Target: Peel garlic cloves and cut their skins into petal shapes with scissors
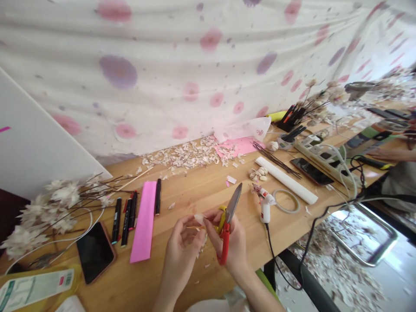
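Observation:
In my right hand (236, 245) is a pair of scissors (231, 208) with red and yellow handles, its blades pointing up and away. A thin, pale petal-like piece (199, 219) sits at the tips of my right thumb and forefinger, close to my left fingers. My left hand (182, 245) is beside it with curled fingers; what they hold, if anything, is hidden. Small pale bits show just below the left thumb. To the right, a white hot glue gun (265, 206) lies on the wooden table (188, 190).
Pale scraps (188, 154) are heaped along the curtain. On the left lie a pink paper strip (144, 221), several markers (125, 221), a phone (95, 251) and pale flowers (39, 216). A white roll (286, 180), tape ring (286, 201) and power strip (325, 160) lie right, near another person's hand (391, 154).

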Action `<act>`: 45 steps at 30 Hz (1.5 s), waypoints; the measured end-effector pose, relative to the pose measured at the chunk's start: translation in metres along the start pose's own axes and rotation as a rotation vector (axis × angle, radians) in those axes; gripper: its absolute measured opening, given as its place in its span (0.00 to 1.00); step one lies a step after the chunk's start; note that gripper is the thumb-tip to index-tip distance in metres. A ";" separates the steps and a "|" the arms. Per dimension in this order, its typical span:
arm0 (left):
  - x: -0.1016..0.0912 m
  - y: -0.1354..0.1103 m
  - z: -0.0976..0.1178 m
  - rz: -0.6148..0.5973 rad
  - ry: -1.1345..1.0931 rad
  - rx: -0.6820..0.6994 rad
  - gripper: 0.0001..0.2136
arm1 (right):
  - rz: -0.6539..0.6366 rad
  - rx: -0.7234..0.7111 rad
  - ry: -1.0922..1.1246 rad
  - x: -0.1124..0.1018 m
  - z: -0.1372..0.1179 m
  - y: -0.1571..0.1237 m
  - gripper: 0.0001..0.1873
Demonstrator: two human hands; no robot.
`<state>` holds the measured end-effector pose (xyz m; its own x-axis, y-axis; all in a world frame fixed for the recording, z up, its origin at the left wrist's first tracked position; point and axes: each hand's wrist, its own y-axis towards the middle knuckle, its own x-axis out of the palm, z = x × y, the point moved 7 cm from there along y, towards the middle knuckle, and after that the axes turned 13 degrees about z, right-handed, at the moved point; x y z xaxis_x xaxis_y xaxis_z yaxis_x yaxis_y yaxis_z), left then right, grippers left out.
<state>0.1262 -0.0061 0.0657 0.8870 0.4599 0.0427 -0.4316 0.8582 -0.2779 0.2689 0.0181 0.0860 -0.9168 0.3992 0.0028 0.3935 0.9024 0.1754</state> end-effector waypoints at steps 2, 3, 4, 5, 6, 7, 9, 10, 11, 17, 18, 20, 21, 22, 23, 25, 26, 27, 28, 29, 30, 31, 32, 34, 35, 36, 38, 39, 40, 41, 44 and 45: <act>0.004 0.003 0.002 0.010 -0.022 -0.028 0.21 | -0.024 -0.016 -0.023 0.000 -0.001 -0.004 0.12; 0.005 0.004 0.003 0.015 -0.029 -0.042 0.20 | -0.033 -0.017 -0.028 0.000 -0.001 -0.006 0.11; 0.006 0.005 0.003 0.016 -0.036 -0.055 0.20 | -0.040 -0.012 -0.032 0.000 0.000 -0.007 0.10; 0.007 0.007 0.003 0.011 -0.044 -0.064 0.19 | -0.044 -0.001 -0.038 0.000 0.000 -0.008 0.10; 0.008 0.007 0.003 0.000 -0.053 -0.067 0.17 | -0.042 0.013 -0.048 -0.001 0.001 -0.008 0.09; 0.008 0.008 0.002 -0.017 -0.064 -0.063 0.16 | -0.035 0.028 -0.057 -0.001 0.001 -0.008 0.09; 0.008 0.009 0.000 -0.046 -0.086 -0.047 0.14 | -0.009 0.051 -0.049 -0.002 0.001 -0.006 0.11; 0.008 0.009 -0.001 -0.056 -0.097 -0.038 0.13 | 0.008 0.057 -0.031 -0.002 0.000 -0.005 0.11; 0.007 0.009 -0.003 -0.067 -0.107 -0.033 0.13 | 0.022 0.059 -0.007 -0.003 0.000 -0.004 0.12; 0.006 0.011 -0.010 -0.114 -0.124 -0.024 0.12 | 0.017 0.019 -0.045 -0.003 0.001 -0.004 0.10; 0.005 0.012 -0.009 -0.108 -0.110 -0.018 0.13 | 0.018 0.017 -0.047 -0.003 0.001 -0.005 0.10; 0.004 0.011 -0.009 -0.094 -0.089 -0.019 0.14 | 0.035 0.025 -0.006 -0.004 0.001 -0.004 0.11; 0.003 0.011 -0.008 -0.082 -0.090 -0.026 0.15 | 0.045 0.035 0.023 -0.004 0.001 -0.003 0.11; 0.003 0.010 -0.008 -0.074 -0.098 -0.041 0.16 | 0.049 0.048 0.044 -0.005 0.001 -0.002 0.12; 0.003 0.009 -0.008 -0.066 -0.111 -0.057 0.16 | 0.051 0.060 0.054 -0.005 0.002 -0.001 0.12; 0.003 0.007 -0.007 -0.054 -0.132 -0.075 0.17 | 0.050 0.079 0.045 -0.005 0.003 0.001 0.12; 0.003 0.006 -0.007 -0.049 -0.130 -0.066 0.17 | 0.047 0.084 0.033 -0.005 0.004 0.001 0.11; 0.004 0.006 -0.006 -0.047 -0.116 -0.043 0.18 | 0.044 0.088 0.025 -0.005 0.004 0.001 0.11; 0.004 0.007 -0.004 -0.047 -0.092 -0.009 0.17 | 0.043 0.091 0.025 -0.005 0.004 0.001 0.11; 0.004 0.008 -0.003 -0.052 -0.063 0.030 0.16 | 0.040 0.093 0.027 -0.004 0.005 0.001 0.11; 0.005 0.009 -0.002 -0.056 -0.031 0.067 0.15 | 0.034 0.095 0.030 -0.003 0.005 0.000 0.12; 0.005 0.009 -0.002 -0.058 0.000 0.099 0.14 | 0.036 0.094 0.036 -0.003 0.005 -0.001 0.12; 0.005 0.010 -0.001 -0.054 0.028 0.126 0.13 | 0.039 0.091 0.040 -0.003 0.005 -0.001 0.12; 0.004 0.010 0.001 -0.021 0.064 0.181 0.12 | 0.042 0.081 0.050 -0.003 0.005 -0.002 0.12; 0.003 0.010 0.003 0.003 0.074 0.207 0.12 | 0.043 0.075 0.054 -0.003 0.006 -0.002 0.12; 0.002 0.009 0.005 0.025 0.080 0.231 0.12 | 0.041 0.068 0.056 -0.004 0.006 -0.002 0.11; 0.002 0.008 0.007 0.043 0.086 0.265 0.12 | 0.036 0.052 0.042 -0.005 0.008 -0.003 0.10; 0.003 0.007 0.008 0.039 0.088 0.276 0.11 | 0.037 0.045 0.031 -0.006 0.009 -0.003 0.10; 0.004 0.007 0.009 0.029 0.090 0.280 0.11 | 0.037 0.043 0.019 -0.007 0.010 -0.002 0.09; 0.005 0.007 0.008 0.016 0.092 0.281 0.10 | 0.036 0.044 0.014 -0.008 0.011 -0.002 0.08; 0.010 0.008 0.005 -0.025 0.098 0.238 0.10 | 0.034 0.060 0.010 -0.009 0.013 -0.002 0.07; 0.011 0.009 0.003 -0.036 0.099 0.212 0.11 | 0.033 0.066 0.007 -0.009 0.013 -0.003 0.07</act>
<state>0.1316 0.0078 0.0667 0.9095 0.4129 -0.0479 -0.4154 0.9070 -0.0695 0.2769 0.0144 0.0725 -0.9036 0.4282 0.0141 0.4271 0.8976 0.1095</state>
